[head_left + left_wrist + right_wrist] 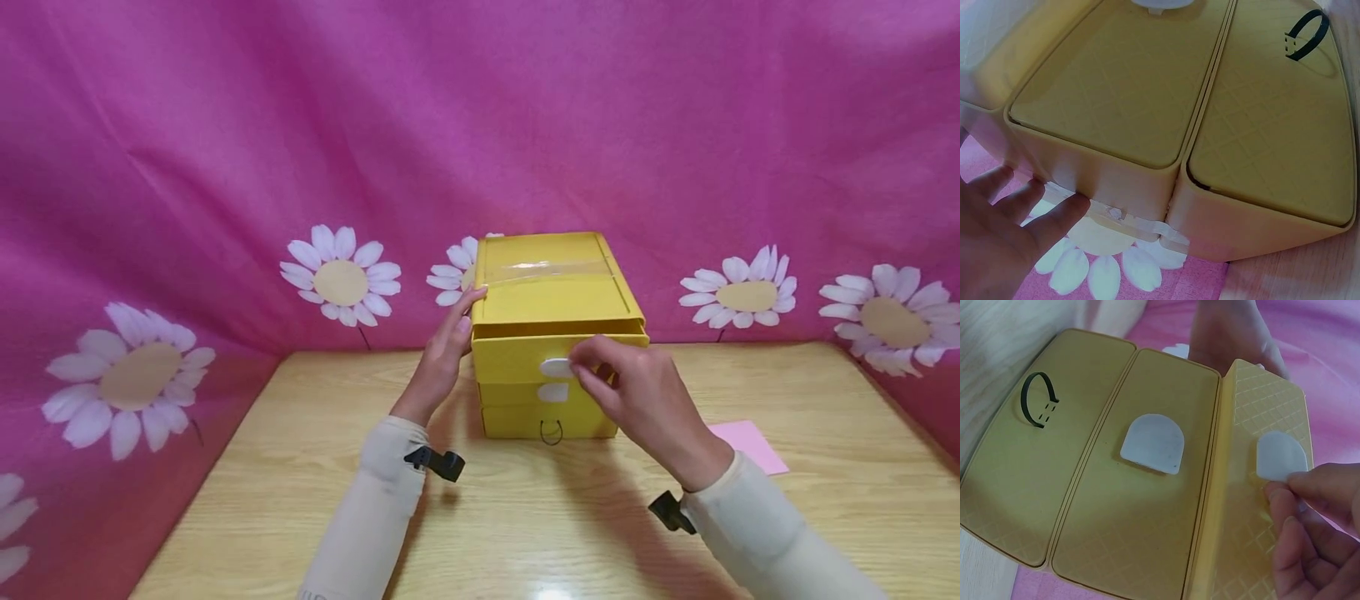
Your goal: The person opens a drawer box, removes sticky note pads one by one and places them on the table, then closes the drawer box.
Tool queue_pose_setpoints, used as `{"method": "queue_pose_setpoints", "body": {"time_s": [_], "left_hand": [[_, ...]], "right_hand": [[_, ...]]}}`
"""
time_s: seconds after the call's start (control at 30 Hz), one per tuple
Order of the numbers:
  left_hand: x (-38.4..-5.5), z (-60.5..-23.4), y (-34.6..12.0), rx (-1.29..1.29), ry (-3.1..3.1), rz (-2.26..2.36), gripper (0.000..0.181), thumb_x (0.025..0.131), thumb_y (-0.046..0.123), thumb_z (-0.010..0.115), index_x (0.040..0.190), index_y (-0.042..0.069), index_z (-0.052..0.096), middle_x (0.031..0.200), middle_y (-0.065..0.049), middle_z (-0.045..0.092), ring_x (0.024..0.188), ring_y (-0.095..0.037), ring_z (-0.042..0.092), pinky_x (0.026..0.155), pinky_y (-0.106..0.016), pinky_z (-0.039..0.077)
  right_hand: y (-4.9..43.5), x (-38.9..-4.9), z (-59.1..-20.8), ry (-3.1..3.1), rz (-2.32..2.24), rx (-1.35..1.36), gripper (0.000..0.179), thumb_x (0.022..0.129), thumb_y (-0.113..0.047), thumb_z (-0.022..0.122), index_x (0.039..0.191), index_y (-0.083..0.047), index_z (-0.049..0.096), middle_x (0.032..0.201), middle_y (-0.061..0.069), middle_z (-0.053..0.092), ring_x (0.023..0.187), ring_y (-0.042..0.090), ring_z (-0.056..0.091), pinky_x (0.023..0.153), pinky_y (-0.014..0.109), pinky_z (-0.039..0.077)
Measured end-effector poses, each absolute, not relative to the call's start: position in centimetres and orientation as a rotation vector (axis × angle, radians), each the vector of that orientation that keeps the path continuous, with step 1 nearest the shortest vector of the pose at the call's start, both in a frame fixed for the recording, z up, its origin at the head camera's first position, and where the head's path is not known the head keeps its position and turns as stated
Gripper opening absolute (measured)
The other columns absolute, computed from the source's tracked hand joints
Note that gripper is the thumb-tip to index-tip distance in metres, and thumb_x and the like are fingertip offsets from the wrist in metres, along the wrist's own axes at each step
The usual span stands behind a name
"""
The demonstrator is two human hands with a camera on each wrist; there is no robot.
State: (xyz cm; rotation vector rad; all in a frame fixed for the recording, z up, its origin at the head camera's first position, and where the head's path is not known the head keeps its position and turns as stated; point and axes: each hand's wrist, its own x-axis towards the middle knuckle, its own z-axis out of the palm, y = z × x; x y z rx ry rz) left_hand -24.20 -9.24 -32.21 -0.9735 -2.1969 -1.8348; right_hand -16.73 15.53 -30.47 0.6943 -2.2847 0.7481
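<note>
A yellow drawer unit [551, 287] with three drawers stands on the table. Its top drawer [1250, 506] sticks out a little past the drawers below. My right hand [637, 387] pinches that drawer's white knob [1280, 455] between thumb and finger. My left hand [442, 358] rests against the left side of the unit, fingers spread along its wall in the left wrist view. The middle drawer [1122, 81] is closed and bears a second white knob [1154, 444]. On the closed bottom drawer [1279, 125] a black loop [1040, 400] serves as handle.
A pink sheet of paper [750, 446] lies on the wooden table [480, 525], to the right of the drawer unit and partly behind my right wrist. Behind the table hangs a pink cloth [525, 125] with white flowers. Clear tape [547, 268] crosses the unit's top.
</note>
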Motion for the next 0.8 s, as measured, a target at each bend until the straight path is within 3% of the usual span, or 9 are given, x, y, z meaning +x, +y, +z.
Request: {"method": "queue_pose_setpoints", "body": {"time_s": [0.8], "left_hand": [[-24.30,-32.11,-9.35,-0.950,-2.227,-1.825,0.047,0.105,0.023,0.029,0.152,0.014,0.030,0.160,-0.005,0.016,0.142,-0.023,0.026,0.107,-0.049,0.036]], "right_hand": [[15.47,-17.72,-30.56,-2.266,0.742,0.689,0.014,0.081,-0.002,0.074,0.088,-0.013,0.069,0.072,-0.010,0.064,0.057,0.003,0.053,0.051,0.021,0.046]]}}
